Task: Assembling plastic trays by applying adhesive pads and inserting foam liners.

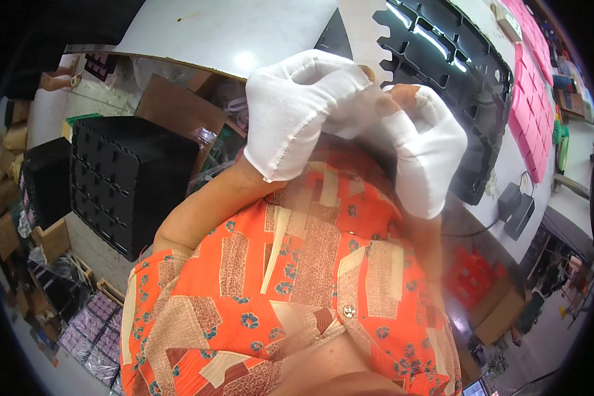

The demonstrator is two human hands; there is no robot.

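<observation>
My left hand point(297, 109) and my right hand point(428, 148) wear white gloves with some fingertips bare. They meet close together in front of my chest, at the table's near edge. Both are closed in a pinch on a thin, pale, see-through film point(358, 113), which is blurred and partly hidden by the gloves. Just beyond the fingertips, a white sheet with a notched edge point(364, 26) lies against a shiny black plastic tray point(442, 49) with moulded compartments. The tray extends to the right, behind my right hand.
The white table point(244, 30) stretches ahead. Pink moulded trays point(529, 112) lie at the right, near a black power adapter point(516, 210) with a cable. Stacked black trays point(105, 185) and an open cardboard box point(178, 109) stand on the left. A red crate point(472, 280) sits lower right.
</observation>
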